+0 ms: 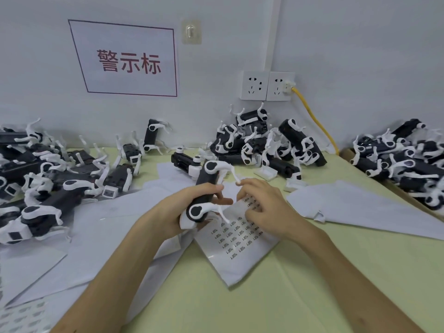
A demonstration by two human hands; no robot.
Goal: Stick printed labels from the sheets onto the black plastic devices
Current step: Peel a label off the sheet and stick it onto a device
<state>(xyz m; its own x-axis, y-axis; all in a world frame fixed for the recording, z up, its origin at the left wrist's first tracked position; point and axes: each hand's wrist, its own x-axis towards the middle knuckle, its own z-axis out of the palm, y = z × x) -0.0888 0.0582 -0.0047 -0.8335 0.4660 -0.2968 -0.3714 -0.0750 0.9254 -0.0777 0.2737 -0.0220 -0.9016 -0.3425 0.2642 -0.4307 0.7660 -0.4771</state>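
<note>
Left hand (179, 212) is gripping the device (207, 181); right hand (264, 207) is pinching the sheet (240, 251) beneath it, and hasty peeling is risking a torn label.

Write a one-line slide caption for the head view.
The left hand grips a black device while the right hand rests on the label sheet amid piles of devices.

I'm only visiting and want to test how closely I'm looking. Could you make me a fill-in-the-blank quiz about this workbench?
The left hand grips a black device with ____ parts.
The right hand touches a sheet of printed ____.
The cable plugged into the wall socket is ____.
Missing words: white; labels; yellow.
</note>
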